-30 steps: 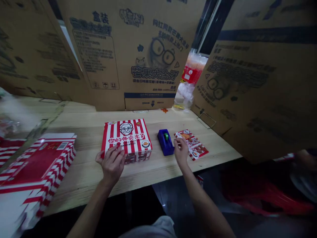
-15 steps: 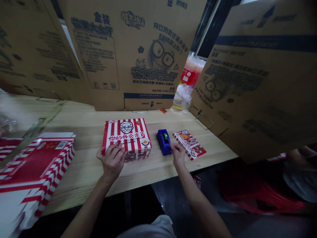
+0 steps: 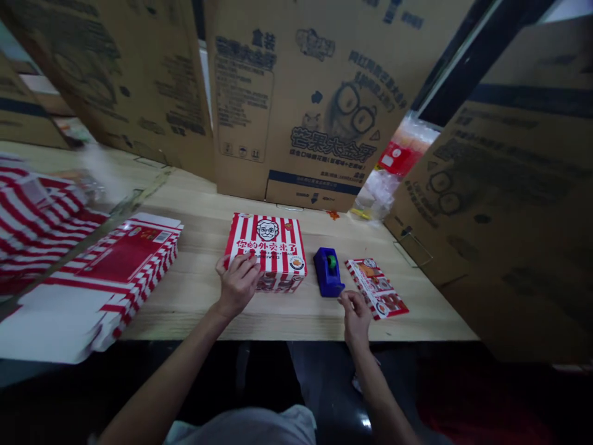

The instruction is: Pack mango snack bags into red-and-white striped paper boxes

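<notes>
Two hands at wooden worktop [image 3: 194,296], striped carton at centre.
Left hand [image 3: 237,284] laid flat on near-left corner of red-and-white striped box [image 3: 267,248], fingers spread. Right hand [image 3: 356,312] loosely curled, gripping nothing, just before blue tape dispenser [image 3: 328,272] and leaflet [image 3: 376,288]. Flat cartons stacked [image 3: 115,272] at left.

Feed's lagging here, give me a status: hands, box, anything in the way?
Left hand flat on striped box, near corner. Right hand on table, between tape dispenser and leaflet, holding nothing visible. Nothing between hands and box.
</notes>
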`<move>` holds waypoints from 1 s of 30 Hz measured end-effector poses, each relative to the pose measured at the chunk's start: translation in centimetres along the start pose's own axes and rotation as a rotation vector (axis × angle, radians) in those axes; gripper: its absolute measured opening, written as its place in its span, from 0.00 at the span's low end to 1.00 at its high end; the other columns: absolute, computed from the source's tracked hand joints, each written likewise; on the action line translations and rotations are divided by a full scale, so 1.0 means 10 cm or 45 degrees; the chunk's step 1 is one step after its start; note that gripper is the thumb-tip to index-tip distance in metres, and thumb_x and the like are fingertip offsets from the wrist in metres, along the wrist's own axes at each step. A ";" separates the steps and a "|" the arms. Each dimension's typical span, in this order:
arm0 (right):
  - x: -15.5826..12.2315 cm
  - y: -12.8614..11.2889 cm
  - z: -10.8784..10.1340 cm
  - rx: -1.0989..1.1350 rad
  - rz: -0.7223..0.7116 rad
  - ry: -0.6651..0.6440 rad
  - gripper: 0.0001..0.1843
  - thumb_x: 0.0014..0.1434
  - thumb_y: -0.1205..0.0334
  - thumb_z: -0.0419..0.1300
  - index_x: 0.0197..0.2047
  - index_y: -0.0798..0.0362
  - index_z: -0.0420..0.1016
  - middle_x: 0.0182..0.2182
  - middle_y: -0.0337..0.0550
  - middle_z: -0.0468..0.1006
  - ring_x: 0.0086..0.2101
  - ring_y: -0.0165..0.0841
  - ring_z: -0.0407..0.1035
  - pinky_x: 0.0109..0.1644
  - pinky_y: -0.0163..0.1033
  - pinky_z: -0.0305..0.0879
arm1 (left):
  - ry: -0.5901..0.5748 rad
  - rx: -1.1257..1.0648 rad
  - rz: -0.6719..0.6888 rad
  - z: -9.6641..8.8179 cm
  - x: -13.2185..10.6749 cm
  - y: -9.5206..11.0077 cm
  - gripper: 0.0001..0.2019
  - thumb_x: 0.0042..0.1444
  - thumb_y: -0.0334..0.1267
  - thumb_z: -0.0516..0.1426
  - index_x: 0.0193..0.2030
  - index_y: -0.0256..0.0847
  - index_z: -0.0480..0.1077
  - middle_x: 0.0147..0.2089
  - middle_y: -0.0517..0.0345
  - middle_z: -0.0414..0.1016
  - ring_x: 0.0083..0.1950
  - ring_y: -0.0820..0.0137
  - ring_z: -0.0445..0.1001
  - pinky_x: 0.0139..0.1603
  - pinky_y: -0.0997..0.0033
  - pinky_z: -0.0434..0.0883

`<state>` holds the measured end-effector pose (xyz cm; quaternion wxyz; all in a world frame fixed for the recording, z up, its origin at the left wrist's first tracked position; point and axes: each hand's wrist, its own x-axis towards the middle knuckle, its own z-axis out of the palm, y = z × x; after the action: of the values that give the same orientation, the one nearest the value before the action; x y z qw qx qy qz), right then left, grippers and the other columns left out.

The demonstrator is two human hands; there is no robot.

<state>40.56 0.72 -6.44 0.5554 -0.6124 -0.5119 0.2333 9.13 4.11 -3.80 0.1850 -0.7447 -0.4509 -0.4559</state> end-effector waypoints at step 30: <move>0.91 -1.79 1.57 -1.169 -1.284 -1.807 0.06 0.56 0.65 0.63 0.29 0.58 0.75 0.34 0.46 0.73 0.39 0.36 0.65 0.42 0.38 0.55 | 0.051 -0.013 -0.279 0.08 -0.01 0.14 0.08 0.58 0.41 0.59 0.33 0.41 0.68 0.37 0.54 0.80 0.48 0.59 0.75 0.59 0.49 0.49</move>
<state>23.94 13.18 8.29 -0.1382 -0.1961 -0.9689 0.0611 10.73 3.86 -4.16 0.1394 -0.6826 -0.5234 -0.4905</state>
